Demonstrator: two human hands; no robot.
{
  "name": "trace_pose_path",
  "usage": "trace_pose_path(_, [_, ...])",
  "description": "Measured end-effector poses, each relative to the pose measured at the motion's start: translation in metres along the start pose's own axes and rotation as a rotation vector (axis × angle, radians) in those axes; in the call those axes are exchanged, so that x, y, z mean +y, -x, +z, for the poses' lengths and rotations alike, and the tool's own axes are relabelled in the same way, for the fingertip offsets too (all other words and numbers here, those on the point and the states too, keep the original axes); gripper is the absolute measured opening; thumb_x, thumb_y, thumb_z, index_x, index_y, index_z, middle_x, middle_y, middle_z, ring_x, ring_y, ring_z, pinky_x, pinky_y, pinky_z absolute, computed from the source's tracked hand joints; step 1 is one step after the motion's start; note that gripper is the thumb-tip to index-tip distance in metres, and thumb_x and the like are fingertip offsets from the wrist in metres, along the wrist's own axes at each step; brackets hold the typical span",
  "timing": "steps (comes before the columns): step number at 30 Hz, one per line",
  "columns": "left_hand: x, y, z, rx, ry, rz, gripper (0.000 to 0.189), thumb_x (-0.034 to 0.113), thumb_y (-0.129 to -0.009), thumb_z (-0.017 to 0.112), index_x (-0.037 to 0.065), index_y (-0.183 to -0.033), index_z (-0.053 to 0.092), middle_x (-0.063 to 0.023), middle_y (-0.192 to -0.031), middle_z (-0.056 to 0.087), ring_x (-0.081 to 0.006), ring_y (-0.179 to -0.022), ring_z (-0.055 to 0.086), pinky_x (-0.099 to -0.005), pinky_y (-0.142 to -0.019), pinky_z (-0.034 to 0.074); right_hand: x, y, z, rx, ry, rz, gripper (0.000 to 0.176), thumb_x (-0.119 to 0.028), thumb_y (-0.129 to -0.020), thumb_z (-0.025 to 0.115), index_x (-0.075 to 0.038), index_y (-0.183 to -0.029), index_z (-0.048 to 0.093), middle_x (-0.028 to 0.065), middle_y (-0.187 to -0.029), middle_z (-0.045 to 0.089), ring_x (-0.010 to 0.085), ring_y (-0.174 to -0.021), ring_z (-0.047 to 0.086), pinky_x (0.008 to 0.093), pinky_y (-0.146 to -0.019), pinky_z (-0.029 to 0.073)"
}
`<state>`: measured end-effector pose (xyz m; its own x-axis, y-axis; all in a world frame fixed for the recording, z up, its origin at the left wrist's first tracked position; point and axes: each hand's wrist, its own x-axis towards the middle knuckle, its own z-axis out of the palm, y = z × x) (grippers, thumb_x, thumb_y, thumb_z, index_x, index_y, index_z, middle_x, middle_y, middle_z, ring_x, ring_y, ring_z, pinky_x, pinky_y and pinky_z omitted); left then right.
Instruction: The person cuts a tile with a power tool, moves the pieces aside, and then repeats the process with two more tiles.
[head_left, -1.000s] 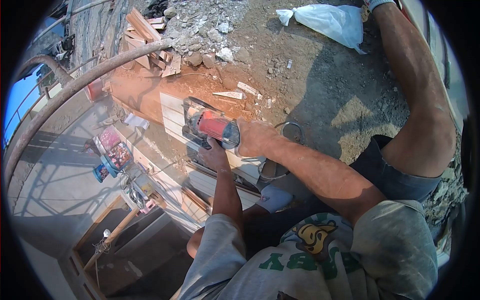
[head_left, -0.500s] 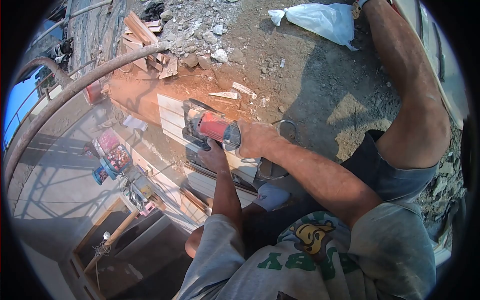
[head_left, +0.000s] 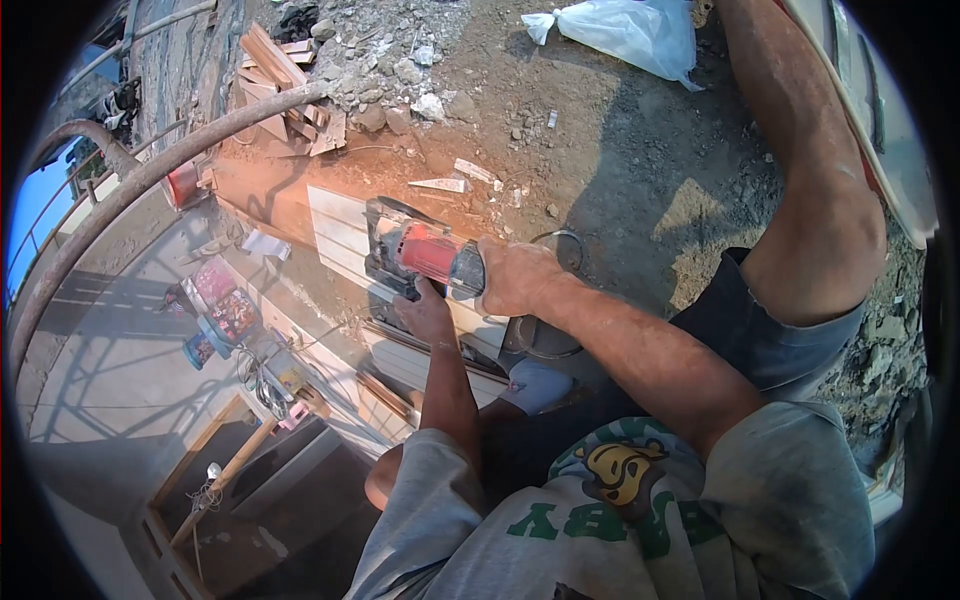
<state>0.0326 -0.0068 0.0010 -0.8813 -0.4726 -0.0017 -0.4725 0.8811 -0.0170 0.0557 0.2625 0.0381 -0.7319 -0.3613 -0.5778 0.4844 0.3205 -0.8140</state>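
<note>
Centre frame: cutter (head_left: 425, 255) sits on the panel (head_left: 335, 225), which runs from centre-left down toward lower centre. Right hand (head_left: 515, 278) wraps the cutter's right end. Left hand (head_left: 425, 315) is just below the cutter, touching the panel. Cable loop (head_left: 560, 233) lies on the ground right of the right hand. Top centre: rubble (head_left: 400, 50), with wood offcuts (head_left: 285, 75) to its left and bag (head_left: 625, 30) top right. Rail (head_left: 150, 172) crosses upper left. Bent knee (head_left: 815, 250) is at the right edge. Street (head_left: 120, 360) lies below, lower left.

Power cutter (head_left: 425, 255) — blade hidden under guard (head_left: 385, 222) and orange dust (head_left: 265, 175); rear handle covered by right hand (head_left: 515, 275). Left hand (head_left: 425, 312): fingertips out of sight beneath tool body. White bag (head_left: 625, 28) — clipped by top edge. Tile (head_left: 335, 225): far end hazed.
</note>
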Motion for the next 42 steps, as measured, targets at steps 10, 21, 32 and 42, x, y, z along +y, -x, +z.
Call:
trace_pose_path(10, [0.005, 0.012, -0.008, -0.056, 0.073, -0.023, 0.066, 0.050, -0.085, 0.054, -0.010, -0.112, 0.052, -0.0304, -0.110, 0.056, -0.0468, -0.103, 0.053, -0.0504, -0.093, 0.040, 0.006, 0.010, -0.003, -0.046, 0.010, 0.016, 0.055, -0.025, -0.074, 0.068, 0.003, -0.119, 0.051, 0.0250, -0.103, 0.068, 0.0366, -0.102, 0.066, 0.0449, -0.087, 0.052])
trace_pose_path(21, [-0.007, 0.025, -0.003, -0.072, 0.196, -0.011, 0.064, 0.049, -0.084, 0.058, -0.009, -0.110, 0.052, -0.0305, -0.111, 0.055, -0.0466, -0.104, 0.053, -0.0505, -0.091, 0.040, 0.016, 0.026, -0.002, -0.035, 0.003, 0.014, 0.056, -0.027, -0.074, 0.067, 0.002, -0.120, 0.051, 0.0254, -0.106, 0.066, 0.0376, -0.104, 0.065, 0.0445, -0.090, 0.050])
trace_pose_path(32, [-0.018, 0.039, -0.004, -0.114, -0.046, 0.145, 0.063, 0.049, -0.088, 0.055, -0.010, -0.111, 0.051, -0.0306, -0.111, 0.051, -0.0465, -0.107, 0.048, -0.0499, -0.095, 0.038, 0.028, 0.040, 0.003, -0.024, -0.008, 0.022, 0.054, -0.025, -0.074, 0.066, 0.003, -0.119, 0.053, 0.0266, -0.104, 0.066, 0.0388, -0.102, 0.065, 0.0456, -0.090, 0.050])
trace_pose_path(42, [-0.009, 0.055, -0.013, -0.147, -0.039, 0.140, 0.057, 0.045, -0.090, 0.055, -0.008, -0.110, 0.052, -0.0290, -0.103, 0.051, -0.0456, -0.106, 0.048, -0.0503, -0.095, 0.038, 0.035, 0.051, 0.007, 0.034, -0.016, -0.003, 0.055, -0.024, -0.073, 0.064, 0.003, -0.119, 0.053, 0.0270, -0.102, 0.067, 0.0394, -0.100, 0.066, 0.0457, -0.089, 0.050])
